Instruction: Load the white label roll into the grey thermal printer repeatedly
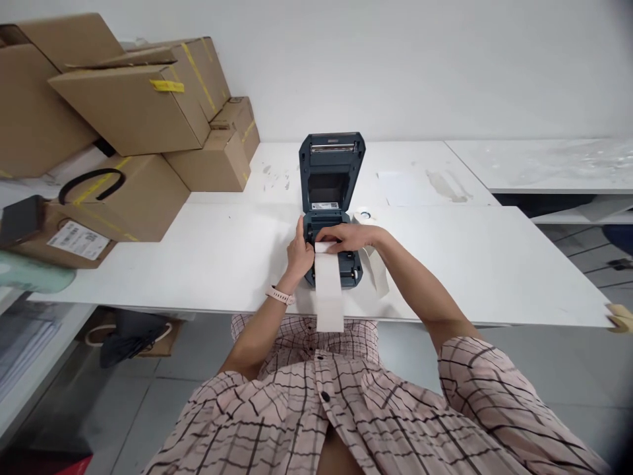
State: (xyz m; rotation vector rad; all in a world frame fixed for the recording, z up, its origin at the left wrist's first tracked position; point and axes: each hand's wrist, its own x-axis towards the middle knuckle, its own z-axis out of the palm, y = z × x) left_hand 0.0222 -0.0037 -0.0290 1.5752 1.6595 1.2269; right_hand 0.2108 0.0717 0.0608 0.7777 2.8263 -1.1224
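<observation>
Across the view from my remote station, a white table [459, 264] carries the work, with stacked cartons [128, 105] on its left side, apart from the hands. Near the middle stands a dark label printer [352, 277], its hinged lid [329, 168] raised. Status, as I judge it: the paper roll [324, 247] lies over the open body and its paper strip [329, 297] runs out past the front table edge, so access and paper lead-out are done; seating is unconfirmed (the hands hide the roll's ends), and the lid is not closed. My right hand [349, 237] is bent narrowly over the roll, touching it; whether it clamps or only steadies, I cannot tell. My left hand [298, 256] is at the left side of the body, index finger upright, thumb close to the roll; I cannot tell its hold. Obstructions: a spare roll [364, 216] sits just beside the printer on the right, and its loose tail [378, 274] trails near the right forearm (a possible snag). Smallest item noted: a pale wristband [280, 295] on the left wrist, outside the printer body.
</observation>
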